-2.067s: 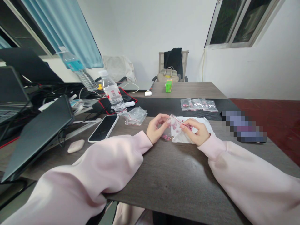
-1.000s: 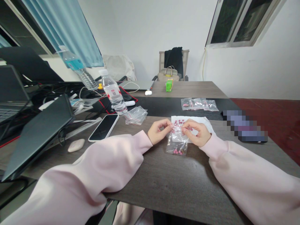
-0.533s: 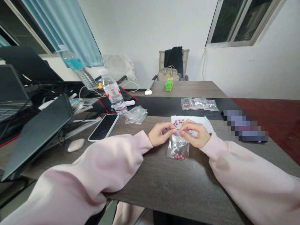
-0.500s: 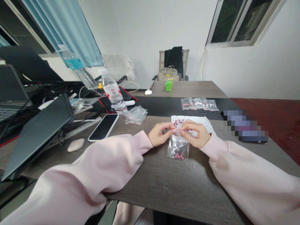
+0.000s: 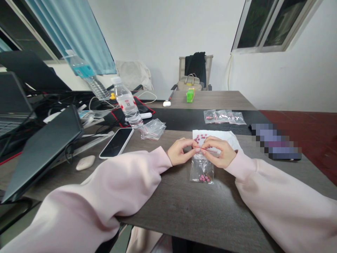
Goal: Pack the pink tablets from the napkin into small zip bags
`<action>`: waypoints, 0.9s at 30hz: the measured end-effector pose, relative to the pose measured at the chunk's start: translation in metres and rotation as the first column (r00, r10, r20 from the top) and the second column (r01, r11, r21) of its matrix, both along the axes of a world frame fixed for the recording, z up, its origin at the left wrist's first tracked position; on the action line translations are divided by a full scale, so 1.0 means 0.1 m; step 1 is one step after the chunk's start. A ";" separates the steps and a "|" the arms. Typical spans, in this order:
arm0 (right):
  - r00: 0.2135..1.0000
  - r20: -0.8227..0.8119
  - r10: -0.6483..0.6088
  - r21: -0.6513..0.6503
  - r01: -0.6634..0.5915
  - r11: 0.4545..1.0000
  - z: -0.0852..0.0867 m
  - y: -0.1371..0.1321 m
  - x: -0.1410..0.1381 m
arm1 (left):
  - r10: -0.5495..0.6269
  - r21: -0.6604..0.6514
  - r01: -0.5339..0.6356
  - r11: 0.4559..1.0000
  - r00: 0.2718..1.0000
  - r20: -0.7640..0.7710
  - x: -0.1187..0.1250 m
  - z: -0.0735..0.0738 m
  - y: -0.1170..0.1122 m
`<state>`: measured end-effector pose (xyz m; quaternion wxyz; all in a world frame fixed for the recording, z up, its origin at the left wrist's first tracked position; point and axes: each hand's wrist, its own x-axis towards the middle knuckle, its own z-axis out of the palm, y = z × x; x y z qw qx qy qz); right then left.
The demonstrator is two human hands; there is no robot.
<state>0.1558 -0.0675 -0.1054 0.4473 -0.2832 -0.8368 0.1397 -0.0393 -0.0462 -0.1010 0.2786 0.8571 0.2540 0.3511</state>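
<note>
The person's left hand (image 5: pixel 181 151) pinches the top edge of a small clear bag (image 5: pixel 196 172) between thumb and forefinger; the right hand (image 5: pixel 219 151) grips the same edge just beside it, its thumb and fingers likewise closed on the plastic; the fingertips of the two hands nearly meet along the bag's red seal line (image 5: pixel 207 150). The bag hangs below the hands, over the near part of the table (image 5: pixel 168 200), with round pink pieces (image 5: pixel 204 179) gathered at its bottom; whether its lower end touches the wood cannot be told.

Behind the hands lies a white paper (image 5: pixel 230 138), partly covered by the right hand, with more pink pieces scattered on its left part; farther back, a row of filled bags (image 5: pixel 223 117) rests on the table's black strip; to the left, a pile of clear bags (image 5: pixel 153 129) lies beside a water bottle (image 5: pixel 127 105), near a phone (image 5: pixel 116 143).
</note>
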 end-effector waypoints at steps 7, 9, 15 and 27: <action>0.999 0.043 0.019 0.080 -0.022 0.997 -0.01 0.01 0.00 | -0.004 0.066 0.006 0.998 1.000 -0.029 -0.01 0.01 0.00; 0.999 0.049 0.015 0.081 -0.019 0.997 -0.01 0.00 0.00 | -0.005 0.064 0.007 0.998 0.999 -0.036 -0.01 0.01 0.00; 0.998 0.065 0.016 0.081 -0.021 0.996 -0.01 0.00 0.00 | -0.004 0.042 0.005 0.999 0.999 -0.038 -0.01 0.00 0.00; 0.997 0.070 -0.029 0.112 0.021 0.994 -0.04 0.04 0.01 | 0.019 0.039 -0.015 0.999 0.994 -0.106 -0.01 0.01 0.00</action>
